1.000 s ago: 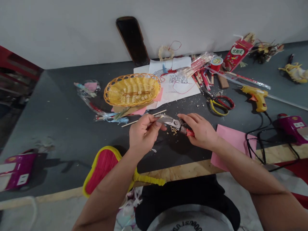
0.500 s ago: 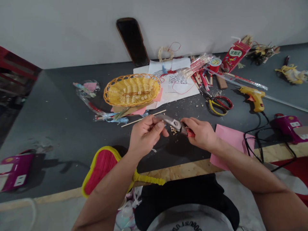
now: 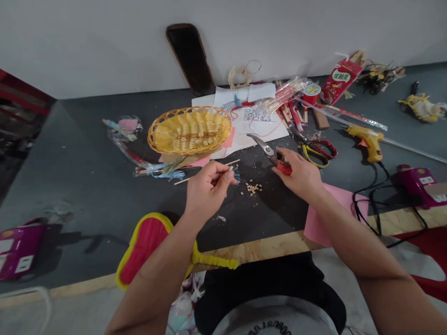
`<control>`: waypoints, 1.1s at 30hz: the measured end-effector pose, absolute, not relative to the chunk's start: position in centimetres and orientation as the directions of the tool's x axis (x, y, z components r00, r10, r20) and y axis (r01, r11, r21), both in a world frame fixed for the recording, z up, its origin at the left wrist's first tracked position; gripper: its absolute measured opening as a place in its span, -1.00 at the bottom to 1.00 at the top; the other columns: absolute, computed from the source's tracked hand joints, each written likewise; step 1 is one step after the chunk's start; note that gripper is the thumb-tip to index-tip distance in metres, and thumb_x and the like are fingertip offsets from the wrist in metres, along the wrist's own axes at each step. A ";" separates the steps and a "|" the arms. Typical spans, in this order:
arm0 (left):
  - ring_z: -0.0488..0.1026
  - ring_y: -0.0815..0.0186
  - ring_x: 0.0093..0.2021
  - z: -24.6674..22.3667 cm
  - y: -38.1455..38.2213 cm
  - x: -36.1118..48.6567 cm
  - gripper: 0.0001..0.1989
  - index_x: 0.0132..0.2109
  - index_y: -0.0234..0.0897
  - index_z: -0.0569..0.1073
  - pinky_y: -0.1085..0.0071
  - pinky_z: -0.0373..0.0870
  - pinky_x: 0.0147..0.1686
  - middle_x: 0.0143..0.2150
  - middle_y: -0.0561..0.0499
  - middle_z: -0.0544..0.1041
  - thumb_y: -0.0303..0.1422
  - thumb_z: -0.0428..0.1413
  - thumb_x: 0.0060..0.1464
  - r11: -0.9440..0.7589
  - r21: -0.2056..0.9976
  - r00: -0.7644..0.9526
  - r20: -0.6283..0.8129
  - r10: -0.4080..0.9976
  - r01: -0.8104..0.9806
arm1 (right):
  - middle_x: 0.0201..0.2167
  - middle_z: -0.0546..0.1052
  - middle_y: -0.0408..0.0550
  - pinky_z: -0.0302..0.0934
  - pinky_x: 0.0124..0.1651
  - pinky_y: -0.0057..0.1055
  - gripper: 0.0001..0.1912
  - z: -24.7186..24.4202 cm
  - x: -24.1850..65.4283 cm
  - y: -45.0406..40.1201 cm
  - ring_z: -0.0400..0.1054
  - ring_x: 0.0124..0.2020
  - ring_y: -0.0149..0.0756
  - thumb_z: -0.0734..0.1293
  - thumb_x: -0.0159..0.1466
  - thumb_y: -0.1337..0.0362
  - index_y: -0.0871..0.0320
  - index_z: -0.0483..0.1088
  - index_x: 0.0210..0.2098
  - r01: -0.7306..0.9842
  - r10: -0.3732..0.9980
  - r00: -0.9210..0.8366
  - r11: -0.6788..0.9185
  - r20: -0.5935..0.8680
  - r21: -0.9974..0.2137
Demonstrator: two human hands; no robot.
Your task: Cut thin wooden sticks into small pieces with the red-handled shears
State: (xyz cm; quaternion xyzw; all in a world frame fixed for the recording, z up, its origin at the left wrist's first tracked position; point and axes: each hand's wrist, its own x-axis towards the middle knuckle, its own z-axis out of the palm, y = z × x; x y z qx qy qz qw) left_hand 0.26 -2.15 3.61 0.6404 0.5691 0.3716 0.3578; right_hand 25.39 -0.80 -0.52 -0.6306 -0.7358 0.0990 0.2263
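My right hand (image 3: 301, 173) is closed round the red handles of a pair of pruning shears (image 3: 267, 151), whose curved metal blade points up and left over the table. My left hand (image 3: 211, 186) is in a pinch, with a small pale piece (image 3: 231, 169) showing at the fingertips; its full shape is hidden. Between the hands, a little pile of cut pale bits (image 3: 253, 188) lies on the dark tabletop. A thin wooden stick (image 3: 181, 180) passes behind my left hand. Beyond it stands a yellow wicker basket (image 3: 188, 130) with several small pale pieces inside.
Scissors (image 3: 319, 153), a yellow glue gun (image 3: 366, 142) and a pink paper (image 3: 324, 221) lie to the right, with black cables near the edge. A phone (image 3: 191, 58) leans on the wall. A red and yellow fuzzy item (image 3: 148, 244) sits under my left forearm.
The shears in my right hand have drawn away from my left hand, up and to the right. My left hand keeps its pinch in nearly the same place. The cut bits are now uncovered.
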 end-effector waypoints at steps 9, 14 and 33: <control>0.62 0.25 -0.29 2.2 -0.4 -1.7 -0.86 -0.19 -0.25 0.48 0.42 0.44 -0.29 -0.31 -0.06 0.67 -0.27 0.14 0.18 -0.108 0.655 -0.008 0.171 0.985 0.748 | -0.30 0.54 -0.06 0.30 -0.30 -0.28 -0.75 -0.4 25.5 -0.3 0.45 -0.32 -0.17 0.34 0.22 0.13 0.04 0.27 -0.16 0.755 0.972 0.048 0.114 0.229 -0.645; 0.61 0.13 -0.18 1.7 0.3 -1.6 -0.85 -0.15 -0.22 0.52 0.32 0.41 -0.19 -0.19 -0.06 0.67 -0.29 0.18 0.15 -0.090 0.376 0.052 0.111 0.992 0.922 | -0.17 0.51 0.06 0.31 -0.01 -0.10 -0.84 -0.4 25.8 -0.1 0.42 -0.09 -0.08 0.34 0.24 0.18 0.05 0.25 -0.36 0.762 0.935 -0.080 0.282 0.347 -0.583; 0.54 0.09 -0.01 1.2 1.2 -2.5 -0.74 -0.05 -0.27 0.53 0.28 0.39 -0.07 -0.04 -0.14 0.62 -0.45 0.00 0.20 -0.101 0.218 0.067 0.156 0.985 0.971 | -0.36 0.37 -0.07 0.29 -0.15 -0.20 -0.73 0.3 26.1 0.1 0.32 -0.24 -0.18 0.33 0.23 0.19 0.02 0.13 -0.47 0.724 0.924 -0.033 0.285 0.380 -0.628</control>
